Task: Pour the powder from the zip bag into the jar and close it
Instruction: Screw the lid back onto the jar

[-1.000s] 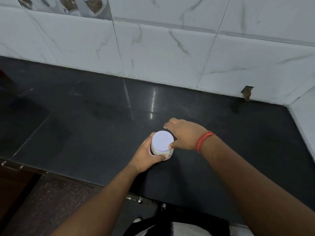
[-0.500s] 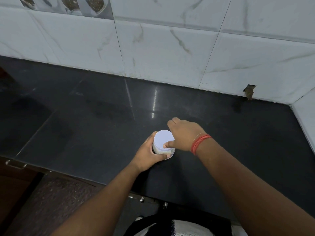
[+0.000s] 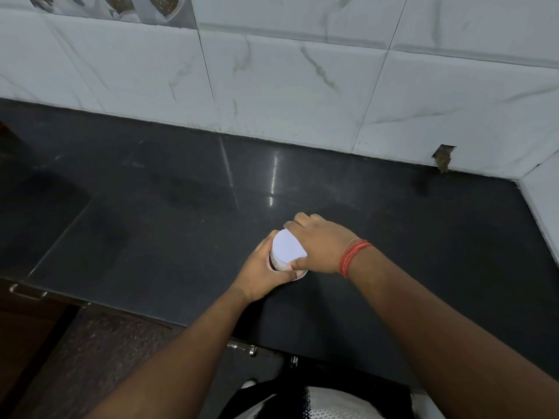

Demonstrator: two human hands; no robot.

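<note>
On the dark countertop (image 3: 151,231), near its front edge, we are holding the jar (image 3: 276,266) upright, left hand (image 3: 260,275) wrapping its side, right hand (image 3: 320,246) gripping the white lid (image 3: 287,249), now turned further over it than before.

- The left hand (image 3: 262,275) grips the jar (image 3: 279,264) on the black counter (image 3: 151,222).
- The right hand (image 3: 320,246), a red thread (image 3: 352,257) at its wrist, grips the white lid (image 3: 287,249).
</note>
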